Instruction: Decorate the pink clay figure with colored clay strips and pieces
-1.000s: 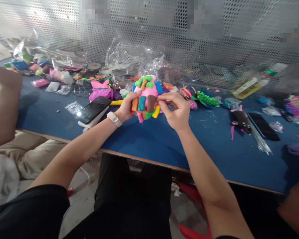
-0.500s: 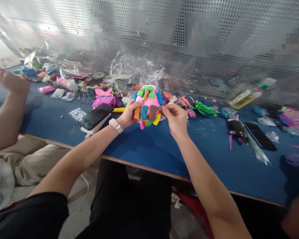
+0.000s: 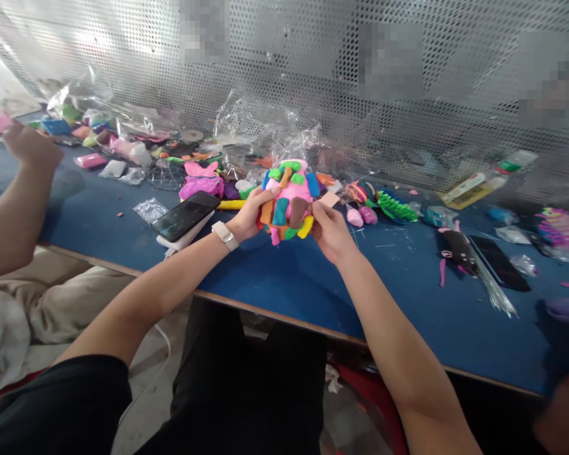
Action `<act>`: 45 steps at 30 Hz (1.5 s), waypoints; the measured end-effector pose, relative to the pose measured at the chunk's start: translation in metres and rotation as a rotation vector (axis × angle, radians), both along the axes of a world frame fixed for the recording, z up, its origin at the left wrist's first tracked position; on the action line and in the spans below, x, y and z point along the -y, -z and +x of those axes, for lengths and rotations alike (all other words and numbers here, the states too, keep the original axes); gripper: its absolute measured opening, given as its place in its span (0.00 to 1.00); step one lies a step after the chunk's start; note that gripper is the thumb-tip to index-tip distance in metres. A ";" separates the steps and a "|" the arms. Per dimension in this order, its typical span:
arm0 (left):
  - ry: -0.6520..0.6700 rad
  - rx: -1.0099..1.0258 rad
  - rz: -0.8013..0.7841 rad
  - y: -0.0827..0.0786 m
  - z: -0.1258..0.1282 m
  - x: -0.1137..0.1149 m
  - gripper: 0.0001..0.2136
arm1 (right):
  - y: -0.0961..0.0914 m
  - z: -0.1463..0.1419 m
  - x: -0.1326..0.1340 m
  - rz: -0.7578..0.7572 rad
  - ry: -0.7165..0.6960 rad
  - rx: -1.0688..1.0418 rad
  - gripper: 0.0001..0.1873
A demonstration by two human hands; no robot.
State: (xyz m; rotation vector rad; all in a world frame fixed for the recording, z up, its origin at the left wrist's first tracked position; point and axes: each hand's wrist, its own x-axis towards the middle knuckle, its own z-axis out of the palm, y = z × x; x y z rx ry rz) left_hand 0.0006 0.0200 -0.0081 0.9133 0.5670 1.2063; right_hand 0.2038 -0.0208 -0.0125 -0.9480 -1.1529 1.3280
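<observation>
A round pink modelling-clay figure [image 3: 291, 191] covered in green, blue, orange, teal, brown and yellow patches is held up above the blue table. My left hand [image 3: 250, 215], with a white band on its wrist, is wrapped round the left side, its thumb lying on the front. On the opposite side, the fingers of my right hand [image 3: 330, 229] close on the edge beside the brown patch [image 3: 298, 212]. The fingertips behind the figure are hidden. Just behind my right hand shows a flat pale pink piece [image 3: 329, 199].
A black phone [image 3: 186, 216] rests on a white object at left; another phone [image 3: 499, 262] lies right, near a black clay figure [image 3: 458, 249] and thin wires [image 3: 495, 294]. Clay pieces and plastic bags line the perforated metal wall [image 3: 313, 57]. A co-worker's arm [image 3: 21, 202] is at left.
My right hand has come in closer against the figure's right side, where it earlier pinched a small brown bit at the edge. The view has shifted slightly. The co-worker's hand now shows something pink.
</observation>
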 end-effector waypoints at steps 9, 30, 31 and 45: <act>0.002 -0.062 -0.015 -0.004 0.001 0.005 0.09 | 0.006 -0.006 -0.001 0.048 0.059 -0.028 0.36; 0.026 -0.060 0.035 0.004 0.001 -0.001 0.17 | 0.000 -0.002 0.000 0.114 0.160 0.181 0.40; 0.022 -0.072 0.028 0.004 0.001 -0.001 0.18 | 0.000 -0.002 0.000 0.120 0.158 0.195 0.40; 0.270 -0.242 -0.191 0.009 0.004 0.000 0.10 | -0.034 0.129 -0.003 0.011 -0.076 1.330 0.31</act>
